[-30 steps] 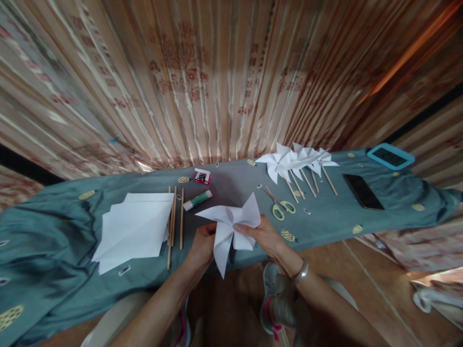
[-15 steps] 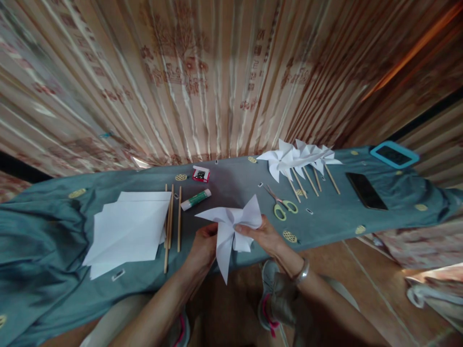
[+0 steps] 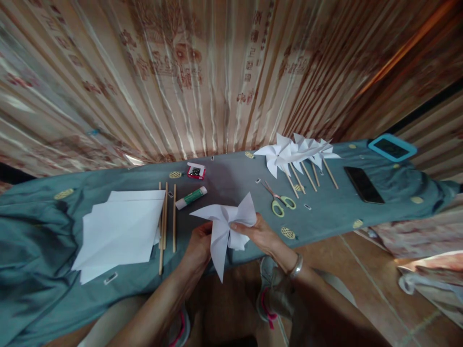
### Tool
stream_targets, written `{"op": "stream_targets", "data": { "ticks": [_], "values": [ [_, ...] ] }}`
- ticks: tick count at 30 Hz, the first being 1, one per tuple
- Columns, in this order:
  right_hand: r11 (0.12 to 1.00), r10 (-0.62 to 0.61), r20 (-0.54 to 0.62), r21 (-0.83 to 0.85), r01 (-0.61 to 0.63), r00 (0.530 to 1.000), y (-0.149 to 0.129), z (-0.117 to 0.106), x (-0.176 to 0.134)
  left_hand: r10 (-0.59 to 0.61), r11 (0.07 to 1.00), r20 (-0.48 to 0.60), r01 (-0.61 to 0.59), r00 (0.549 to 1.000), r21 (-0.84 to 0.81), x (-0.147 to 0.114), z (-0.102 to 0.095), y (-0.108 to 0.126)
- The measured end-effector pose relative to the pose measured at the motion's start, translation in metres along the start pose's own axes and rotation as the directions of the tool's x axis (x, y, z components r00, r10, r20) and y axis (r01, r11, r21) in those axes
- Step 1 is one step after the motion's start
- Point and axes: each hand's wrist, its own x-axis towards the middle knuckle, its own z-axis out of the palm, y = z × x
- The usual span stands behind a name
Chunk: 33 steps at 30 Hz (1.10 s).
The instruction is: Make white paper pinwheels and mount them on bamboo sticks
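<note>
A white paper pinwheel (image 3: 219, 226) is held between both hands above the front edge of the cloth. My right hand (image 3: 255, 232) grips its right side, the thumb pressed near the centre and the fingers behind the paper. On the other side my left hand (image 3: 201, 242) is closed at the pinwheel's left edge; its fingertips are partly hidden behind the paper. Just beyond the hands lies a green and white glue stick (image 3: 191, 197). Scissors with light green handles (image 3: 282, 205) rest to the right, their blades partly open.
White paper sheets (image 3: 117, 231) lie at the left beside several wooden sticks (image 3: 174, 219). A small red box (image 3: 196, 171) holds dark pins. Finished-looking pinwheels on sticks (image 3: 285, 154) lie at the back right, near a black phone (image 3: 362, 184) and a blue-framed device (image 3: 392, 148).
The view has shifted slightly, so everything on the cloth sits a little further left. Both hands keep their hold on the paper pinwheel, with almost no change in pose.
</note>
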Motion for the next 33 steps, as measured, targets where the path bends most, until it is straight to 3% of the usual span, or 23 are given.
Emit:
{"op": "stream_targets", "data": {
  "ticks": [10,25,33],
  "values": [
    [1.0,0.003,-0.026,-0.003,-0.003,1.0,0.003,0.002,-0.001,0.077,0.996,0.029,-0.078,0.997,0.045,0.003,-0.003,-0.005],
    [1.0,0.005,-0.066,-0.022,-0.006,0.998,-0.007,-0.003,0.002,0.032,0.999,0.022,-0.032,0.999,-0.009,0.001,0.003,0.0],
    [0.994,-0.004,-0.055,-0.107,-0.001,0.998,-0.013,-0.005,0.003,0.084,0.981,0.096,-0.099,0.992,0.166,0.004,-0.004,-0.005]
  ]
}}
